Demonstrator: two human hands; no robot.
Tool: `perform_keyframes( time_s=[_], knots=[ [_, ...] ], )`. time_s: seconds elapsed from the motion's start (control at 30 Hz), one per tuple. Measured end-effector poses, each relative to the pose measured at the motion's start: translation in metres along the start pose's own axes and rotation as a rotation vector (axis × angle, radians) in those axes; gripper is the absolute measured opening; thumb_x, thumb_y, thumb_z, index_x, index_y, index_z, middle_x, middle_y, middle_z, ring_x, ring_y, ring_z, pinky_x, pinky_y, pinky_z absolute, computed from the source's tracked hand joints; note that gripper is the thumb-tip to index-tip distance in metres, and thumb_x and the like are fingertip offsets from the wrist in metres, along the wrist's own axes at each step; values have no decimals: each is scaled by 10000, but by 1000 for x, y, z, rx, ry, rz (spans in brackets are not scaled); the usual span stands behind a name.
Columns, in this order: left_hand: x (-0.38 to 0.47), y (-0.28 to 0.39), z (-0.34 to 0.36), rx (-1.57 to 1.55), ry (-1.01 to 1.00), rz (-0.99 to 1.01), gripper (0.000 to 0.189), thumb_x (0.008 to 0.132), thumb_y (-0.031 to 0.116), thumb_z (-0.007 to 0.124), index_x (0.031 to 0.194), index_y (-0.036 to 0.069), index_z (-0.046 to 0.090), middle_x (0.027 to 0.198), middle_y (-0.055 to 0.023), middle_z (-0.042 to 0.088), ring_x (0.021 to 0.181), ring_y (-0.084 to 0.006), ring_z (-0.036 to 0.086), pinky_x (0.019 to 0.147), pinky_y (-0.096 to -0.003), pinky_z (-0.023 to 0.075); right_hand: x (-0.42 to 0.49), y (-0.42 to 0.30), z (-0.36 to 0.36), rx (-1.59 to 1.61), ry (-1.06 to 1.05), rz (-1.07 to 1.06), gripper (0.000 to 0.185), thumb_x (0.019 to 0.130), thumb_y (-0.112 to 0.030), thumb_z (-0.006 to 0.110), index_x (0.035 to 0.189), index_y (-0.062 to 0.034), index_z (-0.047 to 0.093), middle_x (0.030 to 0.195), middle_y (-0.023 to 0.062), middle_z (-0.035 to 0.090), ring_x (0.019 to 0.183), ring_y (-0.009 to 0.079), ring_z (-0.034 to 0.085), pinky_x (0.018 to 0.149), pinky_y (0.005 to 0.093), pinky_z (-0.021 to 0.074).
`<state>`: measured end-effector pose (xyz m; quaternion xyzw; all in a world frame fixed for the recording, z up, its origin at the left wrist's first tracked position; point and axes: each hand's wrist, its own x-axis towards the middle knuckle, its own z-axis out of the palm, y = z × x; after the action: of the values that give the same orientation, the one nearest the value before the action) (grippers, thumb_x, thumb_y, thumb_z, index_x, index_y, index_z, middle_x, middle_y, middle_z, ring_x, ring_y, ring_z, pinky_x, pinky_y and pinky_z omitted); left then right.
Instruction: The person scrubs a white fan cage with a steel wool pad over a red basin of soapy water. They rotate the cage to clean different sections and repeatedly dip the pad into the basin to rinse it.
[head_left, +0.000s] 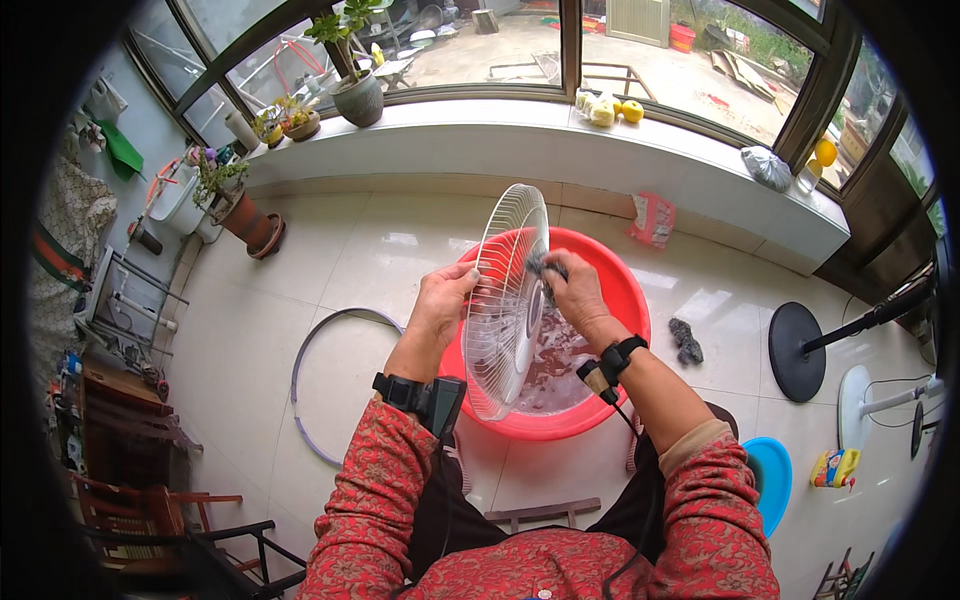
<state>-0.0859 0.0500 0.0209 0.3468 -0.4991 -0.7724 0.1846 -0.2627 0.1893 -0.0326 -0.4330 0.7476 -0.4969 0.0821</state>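
Note:
A white wire fan grille (501, 330) stands on edge, tilted, over a red plastic basin (637, 300). My left hand (448, 294) grips its rim on the left side. In my right hand (577, 289) is a grey scouring pad (537, 262), pressed against the grille's right face near the upper middle. Sudsy water (559, 375) lies in the basin, partly hidden by the grille. Another grey scouring pad (685, 342) lies on the tiles to the right of the basin.
A thin grey ring (300, 352) lies on the floor at left. At right are a black round stand base (796, 352), a white stand base (853, 409), a blue basin (776, 480) and a yellow detergent bottle (834, 469). A potted plant (251, 225) stands near the window ledge (465, 124).

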Motion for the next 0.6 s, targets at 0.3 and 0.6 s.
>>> perform_keyframes(
  time_s=[0.3,0.6],
  knots=[
    [0,-7,4,-259,-102,-14,188,1028,140,508,1106,2,608,920,-65,655,786,-168,604,715,-330,527,0,-53,20,122,86,-419,193,848,-43,652,1039,-64,632,1006,143,611,939,346,643,816,394,541],
    [11,-9,-14,-192,4,-35,161,1021,114,525,1125,19,601,879,-45,623,733,-139,580,632,-282,516,-12,8,10,137,28,-9,214,836,-59,685,1048,-44,660,921,145,649,907,319,646,824,381,518]
  ],
)
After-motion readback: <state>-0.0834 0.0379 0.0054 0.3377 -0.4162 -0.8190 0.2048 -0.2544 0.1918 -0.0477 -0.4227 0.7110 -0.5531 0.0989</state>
